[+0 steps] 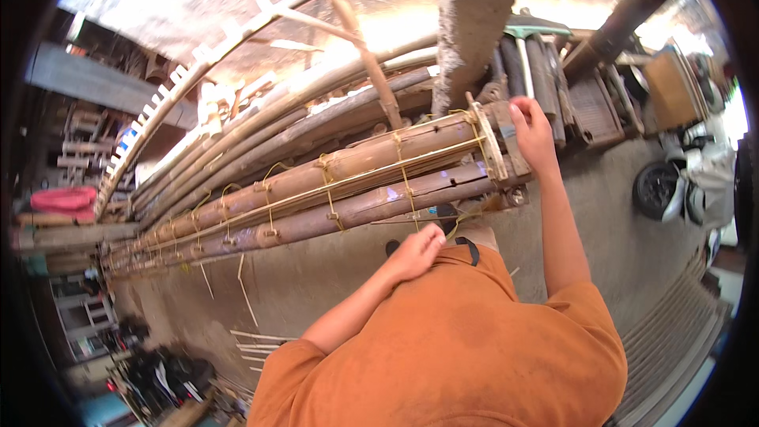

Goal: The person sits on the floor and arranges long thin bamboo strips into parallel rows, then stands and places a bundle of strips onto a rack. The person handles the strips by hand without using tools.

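Observation:
Two long brown bamboo poles lie side by side across the view, joined at intervals by yellow cord ties and short pegs. A pale wooden crosspiece spans their right end. In front of the near pole, my left hand is closed, with a thin length of the cord running down to its fingertips. Beyond the crosspiece, my right hand is raised beside the wooden end block. Its thumb and fingers are bent together; whatever they hold is too small to make out.
Behind the poles lie more long poles and a curved slatted wooden piece. A concrete post stands close behind the right end. A motorbike is at the right, corrugated sheeting at the lower right, thin sticks at the lower left.

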